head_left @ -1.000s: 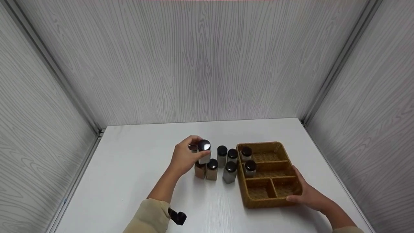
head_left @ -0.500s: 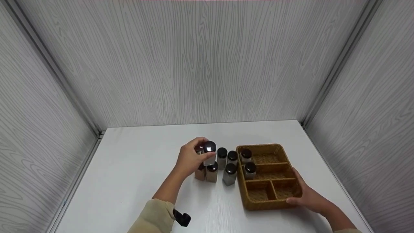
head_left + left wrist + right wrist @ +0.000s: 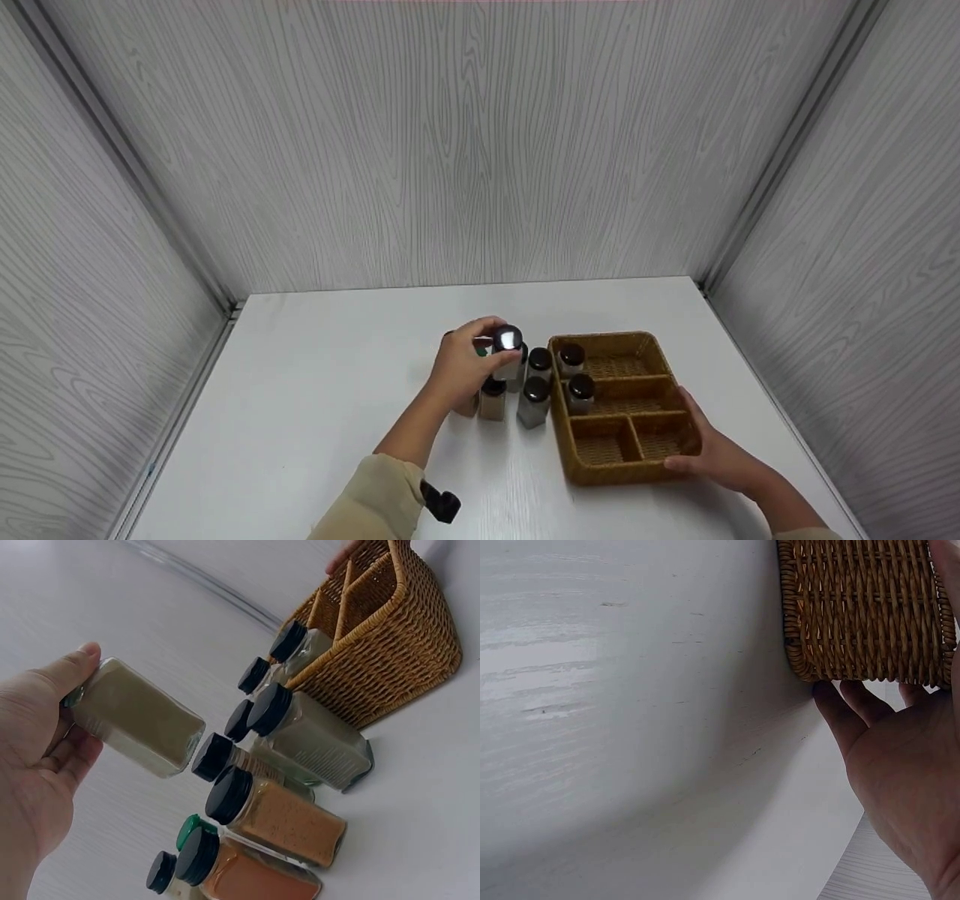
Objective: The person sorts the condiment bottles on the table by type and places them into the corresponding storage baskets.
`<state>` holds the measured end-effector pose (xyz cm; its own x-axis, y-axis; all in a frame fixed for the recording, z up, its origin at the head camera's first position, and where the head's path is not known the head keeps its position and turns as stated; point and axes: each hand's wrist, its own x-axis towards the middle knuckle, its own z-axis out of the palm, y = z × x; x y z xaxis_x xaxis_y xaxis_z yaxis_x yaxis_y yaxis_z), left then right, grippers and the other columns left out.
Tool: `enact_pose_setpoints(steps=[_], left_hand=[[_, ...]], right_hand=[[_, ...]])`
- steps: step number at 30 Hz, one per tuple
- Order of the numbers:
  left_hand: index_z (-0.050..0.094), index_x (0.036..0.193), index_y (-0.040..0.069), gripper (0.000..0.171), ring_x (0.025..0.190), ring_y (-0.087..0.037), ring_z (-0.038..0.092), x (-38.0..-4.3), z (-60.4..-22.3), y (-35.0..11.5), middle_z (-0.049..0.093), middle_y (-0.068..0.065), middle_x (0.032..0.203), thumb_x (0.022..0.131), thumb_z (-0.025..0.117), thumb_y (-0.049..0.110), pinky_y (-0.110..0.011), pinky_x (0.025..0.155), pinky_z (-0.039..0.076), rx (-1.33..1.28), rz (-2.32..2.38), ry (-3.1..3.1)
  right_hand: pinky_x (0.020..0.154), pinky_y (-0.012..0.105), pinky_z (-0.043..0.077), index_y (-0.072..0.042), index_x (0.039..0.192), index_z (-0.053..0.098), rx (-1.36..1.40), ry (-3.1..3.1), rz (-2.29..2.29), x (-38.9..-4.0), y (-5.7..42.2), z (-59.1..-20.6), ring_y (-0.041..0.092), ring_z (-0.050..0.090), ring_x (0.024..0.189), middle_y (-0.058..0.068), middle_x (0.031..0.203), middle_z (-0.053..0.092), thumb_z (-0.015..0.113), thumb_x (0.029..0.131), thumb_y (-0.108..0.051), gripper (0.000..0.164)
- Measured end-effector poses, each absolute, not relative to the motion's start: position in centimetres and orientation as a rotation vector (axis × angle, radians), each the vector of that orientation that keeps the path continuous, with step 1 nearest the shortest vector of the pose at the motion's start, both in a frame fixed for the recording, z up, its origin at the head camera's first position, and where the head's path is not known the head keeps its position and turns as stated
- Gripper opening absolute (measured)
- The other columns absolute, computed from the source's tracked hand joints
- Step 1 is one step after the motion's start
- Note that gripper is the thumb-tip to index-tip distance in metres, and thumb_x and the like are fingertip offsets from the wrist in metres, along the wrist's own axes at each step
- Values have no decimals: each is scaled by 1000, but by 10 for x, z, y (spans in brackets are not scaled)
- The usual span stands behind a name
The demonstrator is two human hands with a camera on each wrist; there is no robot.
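My left hand (image 3: 461,369) pinches a black-capped jar (image 3: 139,720) between thumb and fingers, above the tabletop (image 3: 315,375). Below it and to its right stand more jars (image 3: 319,744); farther right is the wicker basket (image 3: 616,474), its near right corner gripped by my right hand (image 3: 720,455).

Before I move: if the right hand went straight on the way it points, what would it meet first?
The wicker basket, right away: the right hand holds its near right corner. Pushed on, the basket would probably nudge the jars standing to its left; the gap there is unclear.
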<state>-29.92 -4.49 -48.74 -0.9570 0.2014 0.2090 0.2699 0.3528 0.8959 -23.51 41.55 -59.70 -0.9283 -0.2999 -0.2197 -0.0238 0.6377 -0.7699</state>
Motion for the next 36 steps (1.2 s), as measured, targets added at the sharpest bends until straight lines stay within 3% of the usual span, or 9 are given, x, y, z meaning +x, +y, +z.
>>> enact_pose_setpoints(steps=[5,12,18,28,36], left_hand=[[70,139,23,55,132,-24,69,-300,-488,-34,72,1,137,91,88,42,-34,102,63,-443,-1686,-2545],[69,141,19,56,131,-31,70,-303,-495,-21,72,-5,140,92,89,37,-35,99,65,-403,-1783,-2491],[70,140,19,55,127,-29,73,-305,-497,-9,72,-7,138,91,90,33,-38,100,64,-399,-1786,-2477],[71,139,19,52,133,-23,68,-307,-500,16,71,-7,142,93,88,33,-40,107,61,-417,-1715,-2504],[69,141,20,51,135,-23,66,-307,-501,34,69,-7,144,94,86,32,-35,106,61,-442,-1736,-2493]], right_hand=[[120,89,16,-33,170,-26,-232,2501,-1183,-234,415,-596,68,-6,159,30,178,-19,83,98,-35,131],[119,90,15,-38,168,-28,-208,2472,-1192,-236,415,-597,68,-8,158,31,178,-21,82,99,-34,130],[120,89,18,-35,170,-26,-222,2493,-1187,-236,416,-598,68,-4,159,31,178,-18,82,98,-34,130],[120,89,15,-33,171,-25,-220,2492,-1208,-234,415,-598,68,-6,159,31,178,-19,84,97,-33,131],[120,89,16,-33,170,-26,-229,2487,-1193,-234,414,-595,67,-6,159,30,178,-20,82,99,-33,129]])
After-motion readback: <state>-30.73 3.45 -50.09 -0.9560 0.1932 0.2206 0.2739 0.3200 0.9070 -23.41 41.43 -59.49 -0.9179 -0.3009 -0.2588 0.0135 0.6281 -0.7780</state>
